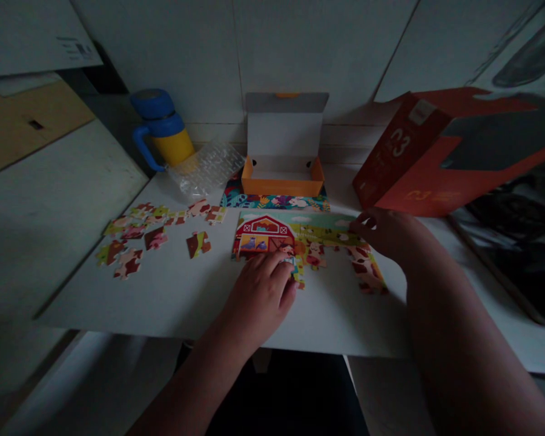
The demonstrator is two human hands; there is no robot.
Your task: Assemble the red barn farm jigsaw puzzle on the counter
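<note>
A partly joined farm jigsaw (300,239) with a red barn lies on the white table (163,290). My left hand (261,290) rests on its lower left part, fingers curled and pressing down on the pieces below the barn. My right hand (384,233) sits on the puzzle's right side, fingers bent, fingertips touching the upper right pieces. Loose puzzle pieces (138,239) lie scattered to the left, with a single piece (198,243) nearer the puzzle.
An open orange puzzle box (282,175) stands behind the puzzle on a patterned sheet (272,201). A blue and yellow flask (163,130) and a clear plastic bag (206,166) stand at back left. A large red carton (440,157) lies at right.
</note>
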